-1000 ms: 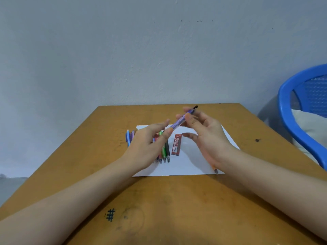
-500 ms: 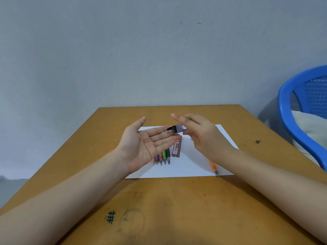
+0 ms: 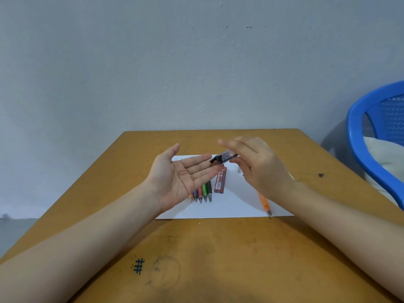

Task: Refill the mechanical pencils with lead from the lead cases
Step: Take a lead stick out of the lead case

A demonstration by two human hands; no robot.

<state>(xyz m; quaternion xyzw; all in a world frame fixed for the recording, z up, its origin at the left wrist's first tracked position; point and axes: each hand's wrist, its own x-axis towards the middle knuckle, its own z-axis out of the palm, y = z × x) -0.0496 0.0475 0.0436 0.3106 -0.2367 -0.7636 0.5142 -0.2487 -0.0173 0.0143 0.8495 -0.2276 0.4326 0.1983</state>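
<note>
My left hand [image 3: 181, 180] is open, palm up, above the white paper [image 3: 229, 207]. My right hand [image 3: 260, 169] holds a purple mechanical pencil [image 3: 226, 158], blurred, with its black end pointing down at my left fingertips. A red lead case [image 3: 220, 181] lies flat on the paper just below the pencil. Several coloured pencils [image 3: 203, 193] lie side by side on the paper, partly hidden under my left hand. An orange pencil [image 3: 265, 204] lies near the paper's right edge, partly under my right wrist.
The paper lies on a brown wooden table [image 3: 218, 259] pushed against a grey wall. A blue plastic chair [image 3: 358, 136] with a pale cushion stands at the right. A black hash mark [image 3: 138, 266] is drawn on the near tabletop.
One second ago both hands held the purple pencil. My left hand has let go and turned palm up; my right hand has tipped the pencil's black end toward it.
</note>
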